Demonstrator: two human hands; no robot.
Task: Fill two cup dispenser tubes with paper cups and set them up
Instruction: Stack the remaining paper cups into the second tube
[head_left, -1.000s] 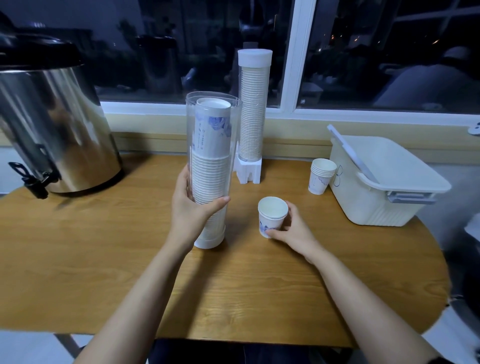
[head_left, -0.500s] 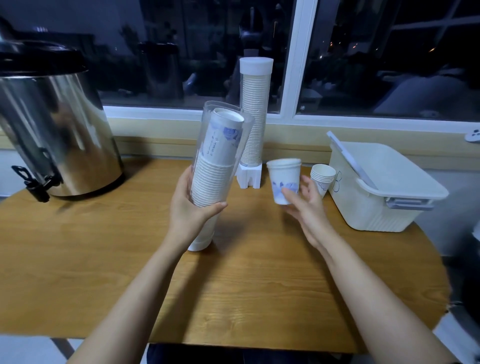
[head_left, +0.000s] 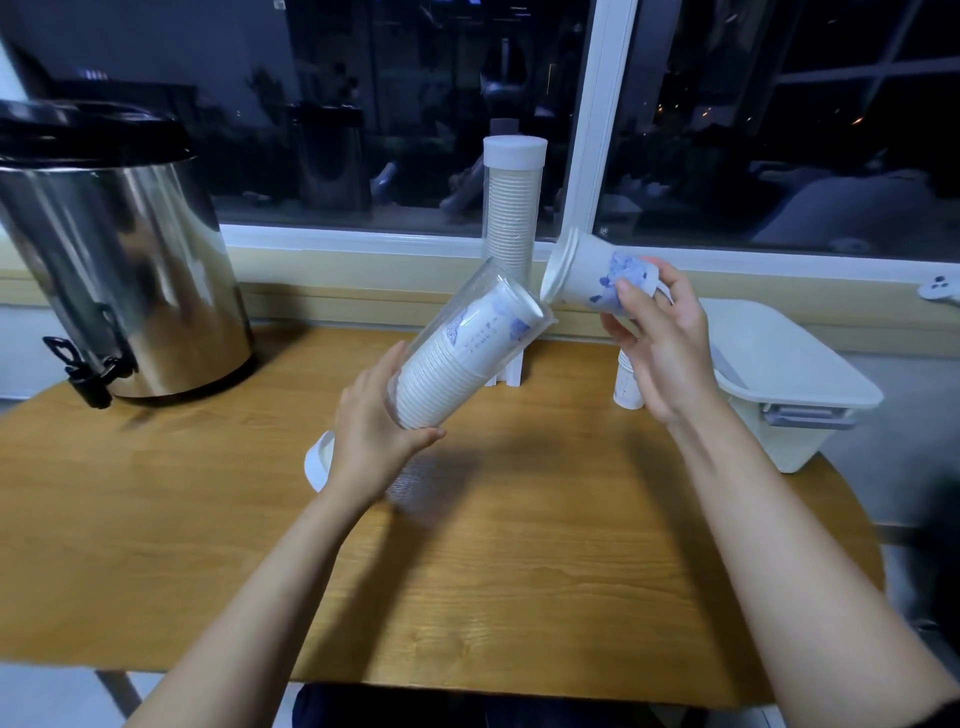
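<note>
Your left grip (head_left: 374, 441) curls round the clear plastic dispenser tube (head_left: 467, 353), tilted over the wooden table (head_left: 467, 571) so that its open mouth faces right. The second tube (head_left: 511, 208), full and capped, stands upright behind it by the window. Your right grip (head_left: 660, 343) pinches one white paper cup with blue print (head_left: 582, 275), rim toward that mouth, probably to slide it onto the stack inside.

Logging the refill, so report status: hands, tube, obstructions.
Left hand grips tilted tube, nearly full. Right hand holds one cup, rim near tube mouth. Nothing between them.
</note>
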